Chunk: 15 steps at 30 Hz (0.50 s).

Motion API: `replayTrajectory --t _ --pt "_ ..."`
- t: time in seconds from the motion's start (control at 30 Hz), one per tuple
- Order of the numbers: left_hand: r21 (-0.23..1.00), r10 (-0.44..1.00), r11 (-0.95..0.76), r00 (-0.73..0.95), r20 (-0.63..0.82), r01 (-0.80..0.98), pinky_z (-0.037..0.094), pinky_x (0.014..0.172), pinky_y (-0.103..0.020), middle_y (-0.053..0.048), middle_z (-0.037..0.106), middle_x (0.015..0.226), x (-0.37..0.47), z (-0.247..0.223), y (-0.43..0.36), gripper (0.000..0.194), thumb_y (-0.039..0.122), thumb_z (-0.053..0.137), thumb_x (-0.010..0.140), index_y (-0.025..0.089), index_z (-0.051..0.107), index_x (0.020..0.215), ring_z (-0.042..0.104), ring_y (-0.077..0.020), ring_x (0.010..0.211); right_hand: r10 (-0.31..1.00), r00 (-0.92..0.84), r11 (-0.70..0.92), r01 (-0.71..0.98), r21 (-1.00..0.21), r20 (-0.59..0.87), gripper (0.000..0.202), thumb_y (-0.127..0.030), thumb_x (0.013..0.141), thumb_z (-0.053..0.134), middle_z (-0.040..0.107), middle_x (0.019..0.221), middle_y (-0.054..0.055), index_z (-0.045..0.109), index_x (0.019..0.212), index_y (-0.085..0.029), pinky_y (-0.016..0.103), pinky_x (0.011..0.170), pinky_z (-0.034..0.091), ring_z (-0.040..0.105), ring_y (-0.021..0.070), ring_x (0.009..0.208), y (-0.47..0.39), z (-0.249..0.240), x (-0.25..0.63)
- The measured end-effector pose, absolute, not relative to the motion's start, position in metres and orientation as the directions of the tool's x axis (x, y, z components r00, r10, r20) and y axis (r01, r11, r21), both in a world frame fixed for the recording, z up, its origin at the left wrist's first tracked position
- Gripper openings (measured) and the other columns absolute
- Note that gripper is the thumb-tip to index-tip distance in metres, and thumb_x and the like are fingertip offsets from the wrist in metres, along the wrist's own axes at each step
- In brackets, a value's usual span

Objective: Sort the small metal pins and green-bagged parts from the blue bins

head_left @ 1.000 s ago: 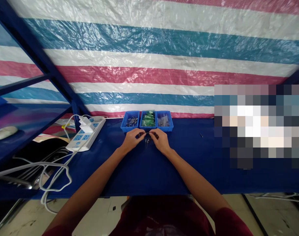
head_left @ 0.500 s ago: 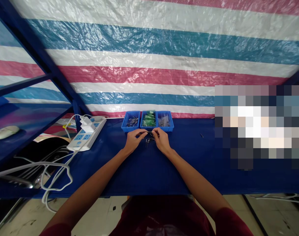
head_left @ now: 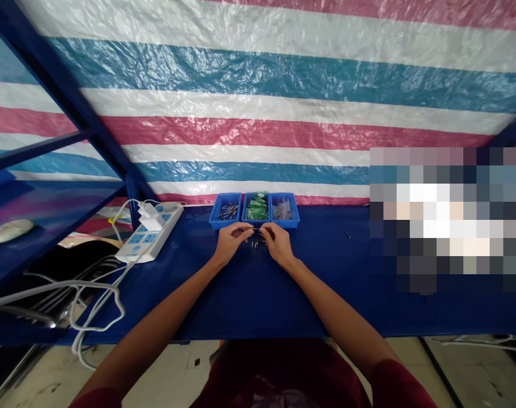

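Striped plastic tarpaulin is hung behind the bench, apparently as a screen. In front of it a dark blue tabletop is spread, its middle left for the hands. Near its back edge three blue plastic bins are lined up side by side, probably so that each can be reached equally well by either hand. A white power strip is laid well to the left, where its cables are kept off the working area.

The left hand and right hand are brought close together just before the bins, each pinched by thumb and fingers on one end of a thin piece, which is held level between them; a fingertip grip is suited to something so slender. Green packets are kept in the middle bin, clear packets in the right, slim metallic parts in the left. Similar loose pieces are scattered beneath the hands, within easy reach.
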State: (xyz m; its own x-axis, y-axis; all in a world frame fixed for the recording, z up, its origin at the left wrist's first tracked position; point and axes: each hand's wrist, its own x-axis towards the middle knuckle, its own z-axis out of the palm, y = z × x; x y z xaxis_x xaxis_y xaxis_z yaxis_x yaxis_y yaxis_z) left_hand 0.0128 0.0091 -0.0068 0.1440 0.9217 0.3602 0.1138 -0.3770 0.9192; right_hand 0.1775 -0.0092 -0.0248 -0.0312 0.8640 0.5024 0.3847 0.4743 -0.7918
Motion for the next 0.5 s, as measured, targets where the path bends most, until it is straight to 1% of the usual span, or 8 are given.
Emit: replayTrajectory --t 0.13,0.23,0.33,0.4,0.5 --pt "0.955 0.951 -0.295 0.099 0.293 0.010 0.052 0.061 -0.027 -0.004 0.070 0.074 0.014 -0.011 0.014 0.027 0.035 0.079 0.065 0.014 0.073 0.082 0.061 -0.0137 0.059 0.865 -0.025 0.468 0.397 -0.790 0.500 0.030 -0.040 0.094 0.043 0.061 0.071 0.002 0.062 0.083 -0.019 0.025 0.061 0.043 0.057 0.0146 0.063 -0.009 -0.025 0.178" --pt "0.969 0.967 -0.230 0.092 0.238 -0.089 0.052 0.065 -0.029 -0.005 0.072 0.079 0.016 -0.017 0.017 0.031 0.036 0.082 0.060 0.015 0.073 0.081 0.064 -0.0172 0.069 0.865 -0.030 0.470 0.399 -0.787 0.501 0.030 -0.040 0.094 0.043 0.061 0.069 0.002 0.062 0.083 -0.019 0.025 0.061 0.043 0.057 0.0146 0.063 -0.009 -0.025 0.177" --pt "0.974 0.971 -0.195 0.115 0.208 -0.115 0.053 0.071 -0.032 -0.006 0.071 0.084 0.018 -0.019 0.018 0.032 0.036 0.083 0.058 0.015 0.072 0.079 0.065 -0.0195 0.077 0.863 -0.044 0.477 0.397 -0.784 0.503 0.029 -0.040 0.094 0.044 0.061 0.068 0.001 0.062 0.083 -0.019 0.025 0.061 0.042 0.057 0.0146 0.062 -0.009 -0.025 0.177" --pt "0.970 0.965 -0.222 0.121 0.234 -0.101 0.052 0.074 -0.032 -0.007 0.071 0.089 0.017 -0.018 0.018 0.031 0.038 0.081 0.062 0.015 0.069 0.079 0.066 -0.0205 0.082 0.860 -0.050 0.484 0.400 -0.778 0.508 0.029 -0.039 0.094 0.044 0.061 0.067 0.001 0.062 0.082 -0.019 0.025 0.061 0.042 0.057 0.0144 0.061 -0.009 -0.026 0.177" --pt "0.953 0.939 -0.301 0.165 0.303 -0.041 0.051 0.076 -0.031 -0.009 0.070 0.098 0.014 -0.013 0.017 0.028 0.040 0.071 0.075 0.015 0.064 0.086 0.066 -0.0205 0.087 0.859 -0.042 0.480 0.414 -0.774 0.510 0.031 -0.038 0.095 0.041 0.061 0.068 0.001 0.063 0.084 -0.018 0.025 0.060 0.041 0.056 0.0142 0.060 -0.010 -0.025 0.178"
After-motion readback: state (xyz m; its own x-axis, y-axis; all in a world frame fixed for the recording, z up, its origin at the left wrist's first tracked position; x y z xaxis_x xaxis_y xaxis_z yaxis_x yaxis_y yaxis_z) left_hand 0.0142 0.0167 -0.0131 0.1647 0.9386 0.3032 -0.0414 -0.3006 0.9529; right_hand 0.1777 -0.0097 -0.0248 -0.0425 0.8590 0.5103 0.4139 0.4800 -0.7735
